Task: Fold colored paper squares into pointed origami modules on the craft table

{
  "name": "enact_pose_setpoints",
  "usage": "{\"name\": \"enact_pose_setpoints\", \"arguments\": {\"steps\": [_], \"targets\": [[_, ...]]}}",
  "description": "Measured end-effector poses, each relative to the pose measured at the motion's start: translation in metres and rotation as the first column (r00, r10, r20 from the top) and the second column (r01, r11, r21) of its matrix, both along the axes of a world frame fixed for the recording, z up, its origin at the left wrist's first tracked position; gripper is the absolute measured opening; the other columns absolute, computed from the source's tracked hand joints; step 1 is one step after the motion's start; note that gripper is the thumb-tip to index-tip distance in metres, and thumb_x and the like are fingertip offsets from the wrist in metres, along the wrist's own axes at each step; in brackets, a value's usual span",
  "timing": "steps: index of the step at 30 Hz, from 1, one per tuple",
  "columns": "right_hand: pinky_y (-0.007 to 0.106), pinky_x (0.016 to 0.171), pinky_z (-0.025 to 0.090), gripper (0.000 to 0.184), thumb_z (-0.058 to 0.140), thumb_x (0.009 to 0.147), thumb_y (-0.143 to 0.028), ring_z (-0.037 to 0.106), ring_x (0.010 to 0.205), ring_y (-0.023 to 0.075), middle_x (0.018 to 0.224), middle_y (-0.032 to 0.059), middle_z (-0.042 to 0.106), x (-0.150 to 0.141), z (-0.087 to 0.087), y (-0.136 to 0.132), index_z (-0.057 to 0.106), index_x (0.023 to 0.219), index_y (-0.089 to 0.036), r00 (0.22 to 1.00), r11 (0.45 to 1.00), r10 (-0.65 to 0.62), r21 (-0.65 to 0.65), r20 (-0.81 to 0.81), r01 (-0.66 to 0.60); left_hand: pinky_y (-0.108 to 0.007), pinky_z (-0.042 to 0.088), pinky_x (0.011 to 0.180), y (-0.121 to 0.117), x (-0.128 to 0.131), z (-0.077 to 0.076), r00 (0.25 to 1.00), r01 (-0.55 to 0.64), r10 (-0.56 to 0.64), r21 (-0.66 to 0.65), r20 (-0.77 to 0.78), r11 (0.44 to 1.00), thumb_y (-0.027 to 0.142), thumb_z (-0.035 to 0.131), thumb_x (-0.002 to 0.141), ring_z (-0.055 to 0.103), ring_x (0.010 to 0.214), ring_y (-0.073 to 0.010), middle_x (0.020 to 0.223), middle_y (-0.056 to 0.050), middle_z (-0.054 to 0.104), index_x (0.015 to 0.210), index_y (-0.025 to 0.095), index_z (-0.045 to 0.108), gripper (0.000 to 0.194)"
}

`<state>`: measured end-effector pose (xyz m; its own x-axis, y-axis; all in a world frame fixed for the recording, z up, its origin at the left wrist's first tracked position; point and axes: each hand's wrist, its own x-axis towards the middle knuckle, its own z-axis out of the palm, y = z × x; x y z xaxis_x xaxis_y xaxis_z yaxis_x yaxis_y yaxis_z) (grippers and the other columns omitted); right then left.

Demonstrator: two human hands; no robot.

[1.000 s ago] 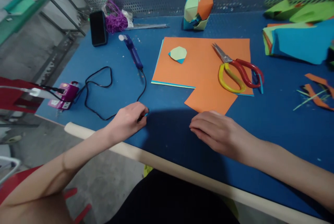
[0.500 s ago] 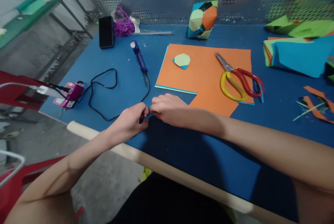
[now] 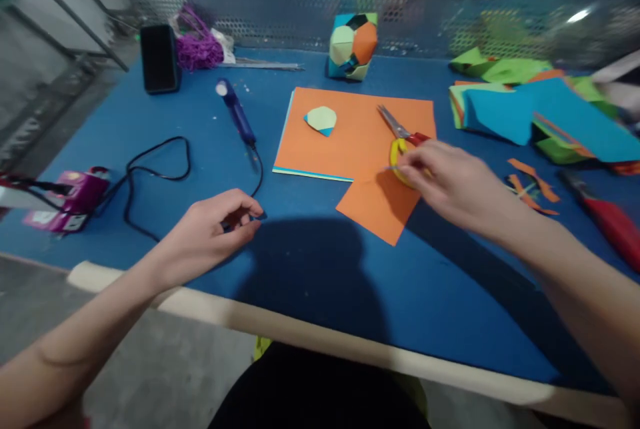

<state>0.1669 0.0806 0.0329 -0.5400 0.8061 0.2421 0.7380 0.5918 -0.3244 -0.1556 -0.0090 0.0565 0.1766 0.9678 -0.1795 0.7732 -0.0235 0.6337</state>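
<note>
My left hand (image 3: 217, 225) is above the near left of the blue table, fingers curled and thumb close to the forefinger; a small dark piece seems to show at the tips, too little to name. My right hand (image 3: 450, 179) is over the handles of the scissors (image 3: 397, 125), partly hiding them. A thin bluish strip (image 3: 391, 167) sticks out from its pinched fingertips. The scissors lie on orange paper sheets (image 3: 345, 155) with a small green-and-blue paper piece (image 3: 323, 120). Under my right hand, a smaller orange square (image 3: 383, 212) overlaps the stack.
A purple glue gun (image 3: 236, 112) trails a black cord to a magenta power socket (image 3: 75, 199). A phone (image 3: 159, 59), purple shredded strands (image 3: 200, 49) and a multicoloured paper ball (image 3: 353, 47) stand behind. Folded papers (image 3: 495, 112), orange scraps (image 3: 533, 185) and a red-handled tool (image 3: 610, 222) lie right.
My hands have moved apart. The right hand has gone right, to above the scissors handles; the left stays near the table's front left. The view has shifted rightward.
</note>
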Motion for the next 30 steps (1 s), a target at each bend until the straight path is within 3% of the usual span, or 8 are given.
{"name": "enact_pose_setpoints", "arguments": {"steps": [2,5,7,10,16,20,25,30], "targets": [[0.034,0.063,0.038,0.015,0.043,0.088,-0.029,0.055,0.073,0.0223,0.080,0.0082,0.057,0.046,-0.001,-0.003,0.053,0.081,-0.021,0.965,0.964,-0.261,0.054,0.017,0.260,-0.025,0.041,0.058,0.008,0.007,0.001,0.992,0.121,-0.120,0.034,-0.042,0.992,0.032,0.050,0.081,0.055,0.067,-0.0142,0.079,-0.001,0.060,0.086,0.020,0.060,0.017],[0.034,0.057,0.034,0.022,0.039,0.088,-0.032,0.056,0.072,0.0261,0.076,0.0094,0.058,0.100,-0.008,-0.009,0.053,0.075,-0.023,0.787,0.795,-0.607,0.089,0.110,0.600,-0.024,0.040,0.057,0.020,0.023,-0.004,0.953,0.303,-0.297,0.118,-0.068,0.946,0.026,0.048,0.081,0.053,0.062,-0.0123,0.077,-0.001,0.059,0.084,0.019,0.060,0.014],[0.035,0.057,0.032,0.025,0.036,0.089,-0.031,0.057,0.074,0.0287,0.080,0.0121,0.060,0.120,-0.016,-0.010,0.056,0.077,-0.022,0.712,0.733,-0.680,0.138,0.172,0.666,-0.024,0.041,0.059,0.026,0.035,-0.009,0.922,0.388,-0.382,0.192,-0.072,0.901,0.021,0.046,0.081,0.053,0.062,-0.0116,0.076,-0.001,0.059,0.083,0.018,0.059,0.014],[0.035,0.058,0.032,0.026,0.038,0.088,-0.028,0.058,0.075,0.0287,0.084,0.0141,0.062,0.133,-0.028,-0.011,0.061,0.083,-0.018,0.689,0.720,-0.694,0.210,0.209,0.662,-0.024,0.042,0.062,0.034,0.052,-0.018,0.886,0.461,-0.455,0.259,-0.086,0.849,0.019,0.045,0.081,0.055,0.065,-0.0120,0.076,-0.002,0.058,0.081,0.017,0.059,0.014],[0.038,0.065,0.035,0.024,0.045,0.089,-0.031,0.056,0.075,0.0257,0.079,0.0131,0.063,0.133,-0.027,-0.018,0.063,0.080,-0.018,0.770,0.749,-0.631,0.331,0.093,0.574,-0.029,0.045,0.073,0.050,0.080,-0.031,0.860,0.508,-0.497,0.284,-0.117,0.813,0.016,0.043,0.082,0.057,0.083,-0.0173,0.090,-0.007,0.060,0.084,0.016,0.058,0.015],[0.042,0.073,0.043,0.020,0.052,0.086,-0.032,0.058,0.081,0.0268,0.078,0.0113,0.063,0.106,-0.016,-0.027,0.060,0.074,-0.018,0.821,0.762,-0.566,0.333,-0.075,0.556,-0.033,0.045,0.083,0.061,0.098,-0.040,0.867,0.492,-0.488,0.342,-0.105,0.801,0.013,0.042,0.083,0.056,0.096,-0.0192,0.098,-0.010,0.059,0.088,0.016,0.056,0.014],[0.043,0.086,0.048,0.021,0.052,0.087,-0.026,0.058,0.100,0.0257,0.106,0.0128,0.063,0.052,-0.017,-0.047,0.059,0.105,-0.018,0.999,0.988,-0.031,0.152,-0.022,0.034,-0.034,0.045,0.089,0.069,0.113,-0.041,0.873,0.469,-0.486,0.368,-0.051,0.803,0.009,0.045,0.081,0.054,0.104,-0.0198,0.107,-0.012,0.057,0.092,0.013,0.055,0.016],[0.051,0.091,0.046,0.038,0.057,0.084,-0.034,0.049,0.117,0.0347,0.122,0.0198,0.057,0.020,-0.029,-0.062,0.059,0.112,-0.010,0.974,0.978,0.198,0.043,0.108,-0.203,-0.030,0.049,0.080,0.066,0.114,-0.039,0.925,0.274,-0.329,0.267,0.189,0.924,0.007,0.048,0.078,0.057,0.097,-0.0167,0.108,-0.009,0.058,0.094,0.016,0.056,0.020]]}}
